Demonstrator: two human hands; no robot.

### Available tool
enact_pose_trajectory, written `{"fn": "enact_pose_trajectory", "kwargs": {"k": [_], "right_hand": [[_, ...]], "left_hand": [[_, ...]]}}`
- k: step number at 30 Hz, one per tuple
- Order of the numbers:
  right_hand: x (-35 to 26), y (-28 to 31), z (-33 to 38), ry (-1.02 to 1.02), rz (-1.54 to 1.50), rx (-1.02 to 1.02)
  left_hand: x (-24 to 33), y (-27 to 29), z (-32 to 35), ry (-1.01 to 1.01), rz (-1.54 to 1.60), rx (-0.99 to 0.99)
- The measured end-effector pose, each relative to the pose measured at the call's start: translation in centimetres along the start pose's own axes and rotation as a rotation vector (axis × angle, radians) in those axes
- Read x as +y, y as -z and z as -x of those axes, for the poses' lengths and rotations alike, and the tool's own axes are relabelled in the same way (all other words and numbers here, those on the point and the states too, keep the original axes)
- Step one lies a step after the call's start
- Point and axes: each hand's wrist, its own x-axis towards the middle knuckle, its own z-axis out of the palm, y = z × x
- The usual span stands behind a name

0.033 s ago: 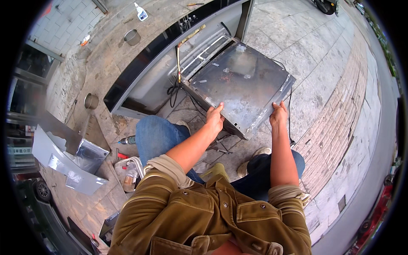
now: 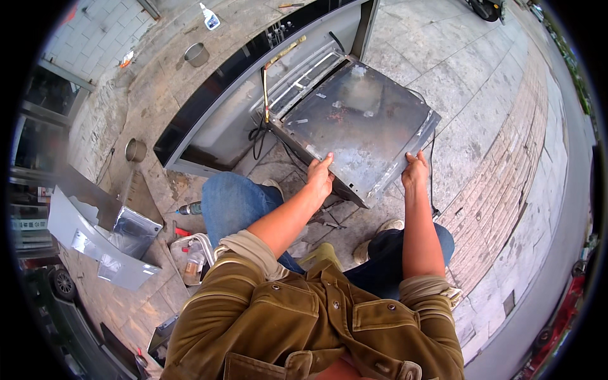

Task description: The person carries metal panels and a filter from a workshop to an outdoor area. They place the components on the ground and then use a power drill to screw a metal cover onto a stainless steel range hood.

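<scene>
In front of me is a boxy grey sheet-metal housing (image 2: 361,120), stained and scuffed, joined to or resting against the back of a long appliance panel (image 2: 218,95) with a black glossy face. My left hand (image 2: 320,175) is closed on the housing's near left edge, thumb on top and fingers hidden under the rim. At the near right edge, my right hand (image 2: 415,170) grips the same housing, its fingers partly out of sight. Yellowish tubing (image 2: 266,95) runs along the panel's inner side. A black cable (image 2: 258,134) hangs beside it.
To my left lie a cordless drill (image 2: 189,209), a tray (image 2: 201,244) with bottles and bent metal sheets (image 2: 101,247). Two round metal cups, one a far cup (image 2: 197,56), and a spray bottle (image 2: 209,18) stand beyond. A black cord (image 2: 433,190) trails on the right paving.
</scene>
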Motion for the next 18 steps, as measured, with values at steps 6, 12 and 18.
{"fn": "enact_pose_trajectory", "kwargs": {"k": [6,12,18], "right_hand": [[0.7,0.3,-0.9,-0.007,0.016,-0.006],[1.2,-0.5,-0.9,-0.016,0.045,0.025],[1.7,-0.1,-1.3,-0.022,0.087,0.047]], "left_hand": [[-0.2,-0.1,-0.9,0.021,-0.059,0.034],[0.9,0.4,-1.5,0.048,-0.154,0.047],[1.9,1.5,-1.6,0.013,-0.422,-0.001]]}}
